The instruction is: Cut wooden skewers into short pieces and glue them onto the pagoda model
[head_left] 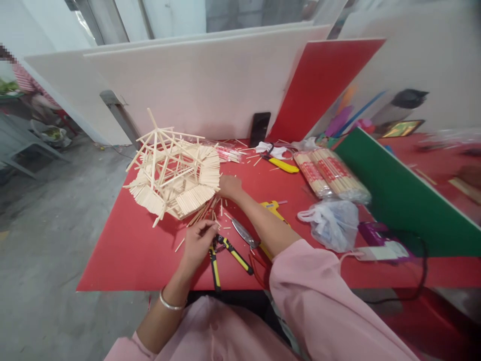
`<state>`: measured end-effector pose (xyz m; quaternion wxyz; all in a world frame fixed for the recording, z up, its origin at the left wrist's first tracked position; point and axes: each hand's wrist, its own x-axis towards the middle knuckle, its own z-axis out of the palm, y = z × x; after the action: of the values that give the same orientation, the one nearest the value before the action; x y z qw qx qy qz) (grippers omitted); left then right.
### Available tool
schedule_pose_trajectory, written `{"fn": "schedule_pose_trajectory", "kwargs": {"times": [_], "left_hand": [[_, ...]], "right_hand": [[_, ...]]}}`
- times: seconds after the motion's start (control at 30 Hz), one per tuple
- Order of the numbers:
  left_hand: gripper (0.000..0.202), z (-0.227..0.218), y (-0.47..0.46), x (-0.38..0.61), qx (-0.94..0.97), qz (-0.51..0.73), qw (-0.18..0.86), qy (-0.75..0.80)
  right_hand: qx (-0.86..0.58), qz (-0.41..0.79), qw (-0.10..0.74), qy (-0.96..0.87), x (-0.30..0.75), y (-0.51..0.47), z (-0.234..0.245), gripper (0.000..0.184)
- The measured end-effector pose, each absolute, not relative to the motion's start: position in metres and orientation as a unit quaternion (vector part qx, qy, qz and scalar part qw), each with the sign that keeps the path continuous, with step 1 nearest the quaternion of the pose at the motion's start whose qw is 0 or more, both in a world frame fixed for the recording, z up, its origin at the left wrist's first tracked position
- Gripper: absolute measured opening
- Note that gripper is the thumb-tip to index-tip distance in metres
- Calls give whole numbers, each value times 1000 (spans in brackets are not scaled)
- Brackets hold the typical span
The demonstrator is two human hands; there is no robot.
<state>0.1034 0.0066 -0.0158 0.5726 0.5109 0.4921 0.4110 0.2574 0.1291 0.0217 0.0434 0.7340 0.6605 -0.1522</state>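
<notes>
A pavilion-like model of pale wooden sticks (199, 199) stands on the red tabletop (124, 250), with a pointed open frame on top and slatted eaves around it. Just right of its eaves is my right hand (230, 186), low over the table; its fingers are mostly hidden, so I cannot see what they hold. My left hand (199, 243) is in front of the model, thumb and fingers pinched together; anything between them is too small to make out. Loose sticks (203, 213) lie between the hands. Yellow-and-black handled pliers (235, 255) rest beside my left hand.
A silver-bladed tool (244, 233) and a yellow glue gun (273, 209) lie by my right forearm. Farther right are wrapped stick bundles (330, 173), a plastic bag (332, 223) and a green board (406, 200). Yellow-handled cutters (283, 165) and a phone (260, 128) are behind.
</notes>
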Motion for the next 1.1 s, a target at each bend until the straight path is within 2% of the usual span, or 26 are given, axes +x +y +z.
{"fn": "schedule_pose_trajectory", "kwargs": {"times": [0.13,0.27,0.37,0.53,0.63,0.67,0.73,0.83,1.0,1.1], "left_hand": [[22,-13,-1,95,556,431,517,488],[14,0,-16,100,710,449,331,430],[24,13,-29,111,786,422,283,351],[24,16,-54,125,744,383,444,321],[35,9,-69,121,558,432,598,379],[37,7,-72,118,484,457,635,392],[37,6,-78,111,375,515,656,404],[35,11,-85,102,316,579,627,415],[38,16,-94,97,266,560,673,402],[39,15,-95,94,255,544,690,403]], "right_hand": [[757,-129,10,640,285,86,45,26],[735,-104,-45,668,328,-4,64,28],[636,-145,-229,723,347,-62,72,30],[607,-228,-363,669,331,-93,68,23],[613,-271,-489,559,301,-92,51,33],[604,-284,-505,548,289,-92,43,36],[582,-300,-497,570,263,-97,28,37],[566,-309,-470,602,230,-109,8,37],[495,-433,-458,598,202,-122,-4,34],[481,-464,-465,580,197,-121,-2,34]]}}
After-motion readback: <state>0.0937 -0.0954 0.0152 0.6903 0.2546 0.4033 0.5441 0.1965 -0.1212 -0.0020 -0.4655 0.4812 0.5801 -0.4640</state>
